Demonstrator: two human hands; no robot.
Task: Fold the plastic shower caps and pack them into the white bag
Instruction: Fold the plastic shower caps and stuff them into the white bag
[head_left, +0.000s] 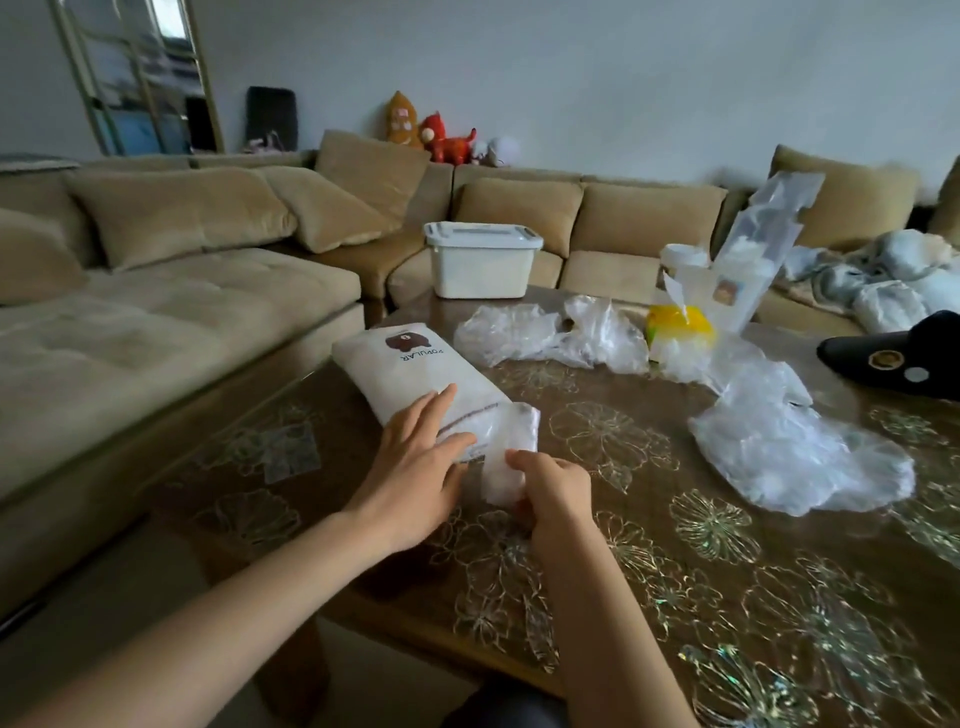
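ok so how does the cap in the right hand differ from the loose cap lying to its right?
The held cap is folded into a narrow strip; the loose cap is crumpled and spread wide. The held cap is pinched by the right hand against the near end of the bag; the loose cap lies untouched on the table. Both are clear plastic.

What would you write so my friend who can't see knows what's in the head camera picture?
A person's left hand rests flat on a white bag printed with a bear, while the right hand pinches a folded shower cap at the bag's open end. Loose clear shower caps lie on the flower-patterned table, with a tan sofa behind.
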